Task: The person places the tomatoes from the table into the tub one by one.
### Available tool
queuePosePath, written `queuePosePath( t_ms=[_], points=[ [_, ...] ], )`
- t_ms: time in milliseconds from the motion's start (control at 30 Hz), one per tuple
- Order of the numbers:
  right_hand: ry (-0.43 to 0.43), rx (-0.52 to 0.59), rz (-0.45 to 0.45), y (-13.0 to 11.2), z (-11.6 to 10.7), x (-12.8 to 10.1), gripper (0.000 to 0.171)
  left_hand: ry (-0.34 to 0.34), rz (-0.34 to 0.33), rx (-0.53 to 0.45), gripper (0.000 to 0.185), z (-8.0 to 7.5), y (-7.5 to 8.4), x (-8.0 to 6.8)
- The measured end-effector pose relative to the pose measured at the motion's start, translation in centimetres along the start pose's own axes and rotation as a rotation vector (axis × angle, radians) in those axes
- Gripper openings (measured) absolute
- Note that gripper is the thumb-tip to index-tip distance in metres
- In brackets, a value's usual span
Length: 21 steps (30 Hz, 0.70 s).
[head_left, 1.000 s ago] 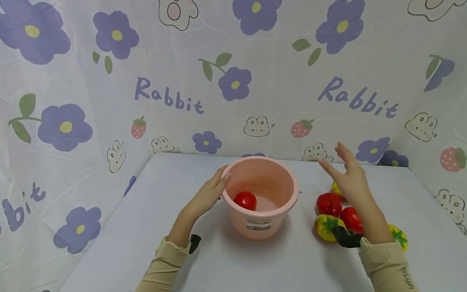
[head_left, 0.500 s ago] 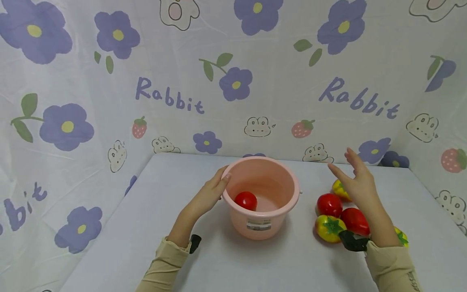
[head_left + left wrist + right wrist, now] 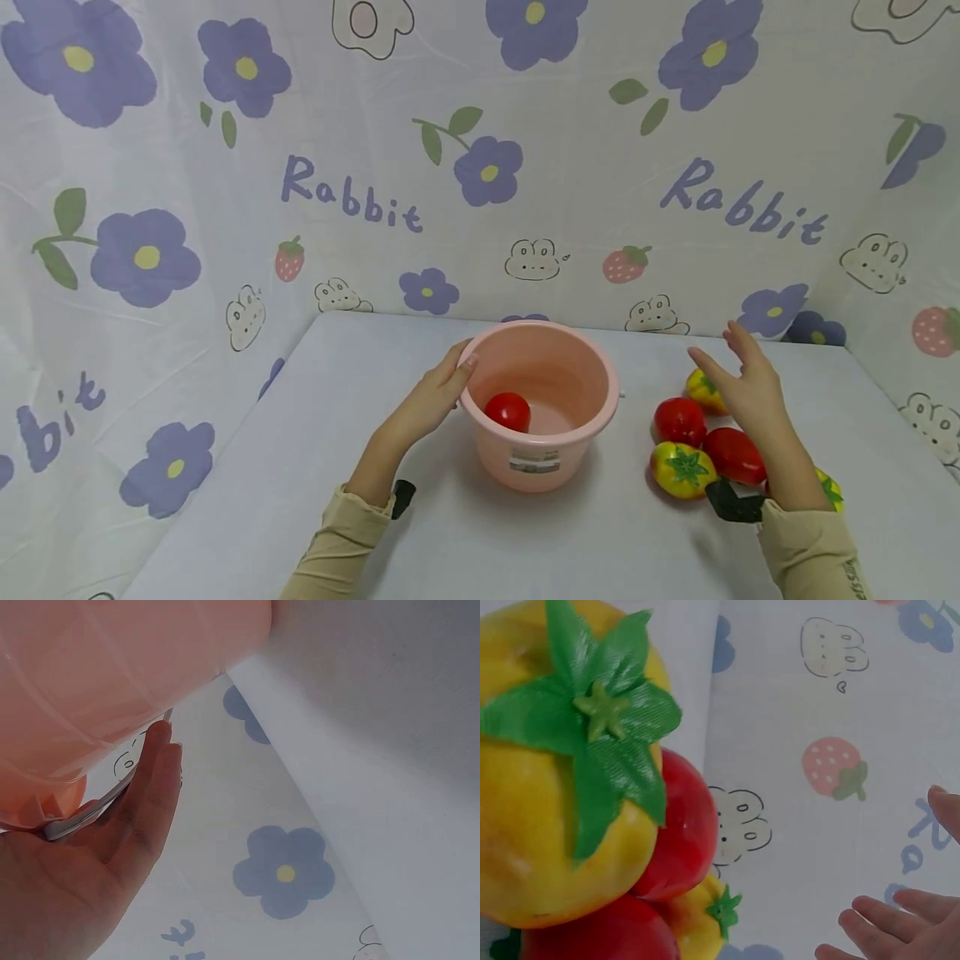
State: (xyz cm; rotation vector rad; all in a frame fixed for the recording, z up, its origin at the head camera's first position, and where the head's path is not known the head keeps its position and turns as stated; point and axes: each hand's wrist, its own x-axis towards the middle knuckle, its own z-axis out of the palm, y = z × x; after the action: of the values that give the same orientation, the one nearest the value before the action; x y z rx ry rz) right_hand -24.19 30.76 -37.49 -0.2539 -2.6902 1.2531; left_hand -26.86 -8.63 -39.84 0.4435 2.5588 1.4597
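Spread and holding nothing, the right hand [image 3: 750, 392] has drifted rightward over the tomatoes [image 3: 701, 442] beside the bucket [image 3: 540, 400], likely choosing one. Left hand [image 3: 431, 400] still steadies the rim, fingers straight (one red tomato [image 3: 507, 411] already lies inside).

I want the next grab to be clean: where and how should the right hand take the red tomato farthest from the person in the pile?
Come from above and pinch the round red tomato across its widest part. Its top is exposed, but neighbouring fruit crowd its near side. The right hand hovers open just above.
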Motion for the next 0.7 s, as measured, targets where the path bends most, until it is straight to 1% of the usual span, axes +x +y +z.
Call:
queuePosePath(
  t_ms=[200, 400, 500, 700],
  points=[
    [-0.004, -0.005, 0.029, 1.1, -0.1, 0.2, 0.087, 0.007, -0.007, 0.002, 0.055, 0.0, 0.2, -0.1],
    [-0.019, -0.010, 0.049, 2.2, -0.1, 0.3, 0.088, 0.010, 0.023, -0.002, 0.054, -0.1, 0.2, -0.1],
    [-0.033, -0.029, 0.075, 2.8, -0.1, 0.4, 0.089, 0.014, 0.035, 0.003, 0.054, -0.2, 0.2, -0.1],
    [-0.063, -0.061, 0.126, 4.3, 0.2, 0.7, 0.090, 0.014, 0.030, 0.008, 0.054, -0.2, 0.3, -0.1]
  ],
)
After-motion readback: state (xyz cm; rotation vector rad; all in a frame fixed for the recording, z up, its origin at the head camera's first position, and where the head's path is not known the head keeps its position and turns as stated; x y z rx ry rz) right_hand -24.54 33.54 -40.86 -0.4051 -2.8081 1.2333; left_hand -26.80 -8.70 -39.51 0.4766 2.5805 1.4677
